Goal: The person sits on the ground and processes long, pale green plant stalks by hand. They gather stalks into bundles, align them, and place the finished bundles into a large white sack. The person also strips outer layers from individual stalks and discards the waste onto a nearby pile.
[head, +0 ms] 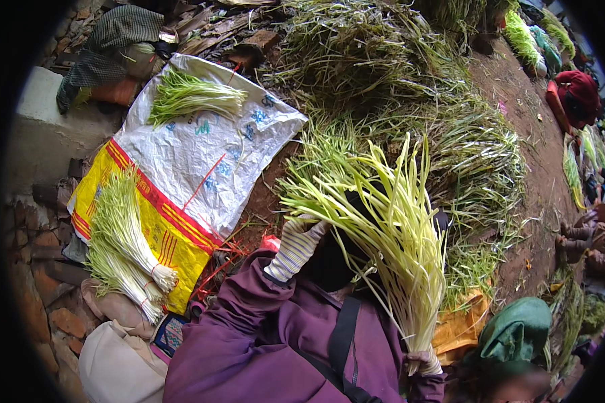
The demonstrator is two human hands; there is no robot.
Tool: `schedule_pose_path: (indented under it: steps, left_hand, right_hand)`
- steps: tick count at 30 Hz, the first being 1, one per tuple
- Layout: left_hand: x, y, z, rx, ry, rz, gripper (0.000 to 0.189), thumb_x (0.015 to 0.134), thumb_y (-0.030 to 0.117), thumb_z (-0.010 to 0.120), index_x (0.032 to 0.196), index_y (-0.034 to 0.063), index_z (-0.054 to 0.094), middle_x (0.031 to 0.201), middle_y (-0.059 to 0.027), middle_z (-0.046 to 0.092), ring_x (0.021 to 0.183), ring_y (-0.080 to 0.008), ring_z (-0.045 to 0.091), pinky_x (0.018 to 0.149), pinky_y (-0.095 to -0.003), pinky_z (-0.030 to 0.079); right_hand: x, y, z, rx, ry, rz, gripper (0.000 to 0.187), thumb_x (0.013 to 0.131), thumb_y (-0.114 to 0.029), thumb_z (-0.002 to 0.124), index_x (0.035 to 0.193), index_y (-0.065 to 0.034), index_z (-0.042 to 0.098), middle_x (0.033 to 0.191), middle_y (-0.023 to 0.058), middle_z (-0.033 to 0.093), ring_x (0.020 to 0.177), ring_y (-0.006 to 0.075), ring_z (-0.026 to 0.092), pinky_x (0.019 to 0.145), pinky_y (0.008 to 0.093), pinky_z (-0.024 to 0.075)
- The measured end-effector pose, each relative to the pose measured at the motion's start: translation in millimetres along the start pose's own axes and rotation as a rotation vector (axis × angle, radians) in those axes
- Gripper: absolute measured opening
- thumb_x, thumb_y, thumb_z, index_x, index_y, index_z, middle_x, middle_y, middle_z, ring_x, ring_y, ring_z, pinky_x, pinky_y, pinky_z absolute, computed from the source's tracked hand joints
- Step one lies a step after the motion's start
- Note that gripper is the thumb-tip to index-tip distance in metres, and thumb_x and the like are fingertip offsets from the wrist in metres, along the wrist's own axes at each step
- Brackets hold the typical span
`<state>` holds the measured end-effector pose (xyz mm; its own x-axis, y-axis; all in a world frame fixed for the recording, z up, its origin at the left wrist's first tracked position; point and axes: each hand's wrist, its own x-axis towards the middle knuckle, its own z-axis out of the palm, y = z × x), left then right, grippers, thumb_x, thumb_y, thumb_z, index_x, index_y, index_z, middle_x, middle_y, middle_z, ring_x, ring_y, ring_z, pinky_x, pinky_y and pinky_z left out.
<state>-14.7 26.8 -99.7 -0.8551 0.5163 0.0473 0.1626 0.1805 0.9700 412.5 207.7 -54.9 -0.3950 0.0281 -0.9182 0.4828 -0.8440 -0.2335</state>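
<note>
My right hand [424, 361], in a striped glove, grips the white lower ends of a large bunch of pale green garlic chives [408, 252], whose leaves fan out upward. My left hand [298, 242], also in a striped glove, is raised at the left side of the leaves; its fingertips are at their edge, and whether they pinch any is not clear. To the left, several bundles tied with red bands [131, 242] lie on the yellow part of a woven plastic sack [181, 282]. A looser bunch [196, 98] rests on the sack's white part.
A big heap of cut leaves [363, 65] lies ahead. Red strings [222, 267] lie by the sack. A brick and stone wall [45, 282] runs at left. A person in a green head covering [514, 332] is close at lower right; other people and bunches are farther right.
</note>
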Motion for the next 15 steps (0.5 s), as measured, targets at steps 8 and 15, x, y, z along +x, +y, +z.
schedule_pose_path:
  steps: [8, 15]
  left_hand:
    - [52, -74, -14, 0.039, 0.020, -0.111, 0.019, 0.087, 0.002, 0.061, 0.104, 0.0029, 0.070, 0.090, -0.0082, 0.073, 0.079, -0.0178, 0.068, 0.075, -0.0273, 0.054]
    - [36, -50, -91, 0.994, -0.226, -0.065, 0.051, 0.081, 0.020, 0.075, 0.126, 0.0042, 0.058, 0.110, -0.0172, 0.065, 0.087, -0.0299, 0.067, 0.080, -0.0363, 0.054]
  right_hand:
    - [4, 10, 3, -0.098, 0.010, -0.064, 0.046, 0.074, 0.002, 0.074, 0.117, -0.0008, 0.058, 0.086, 0.0095, 0.067, 0.069, 0.0239, 0.068, 0.061, 0.0359, 0.0593]
    - [8, 15, 4, -0.001, 0.002, -0.095, 0.048, 0.075, 0.001, 0.073, 0.119, 0.0009, 0.057, 0.090, 0.0100, 0.069, 0.069, 0.0237, 0.068, 0.062, 0.0335, 0.0579]
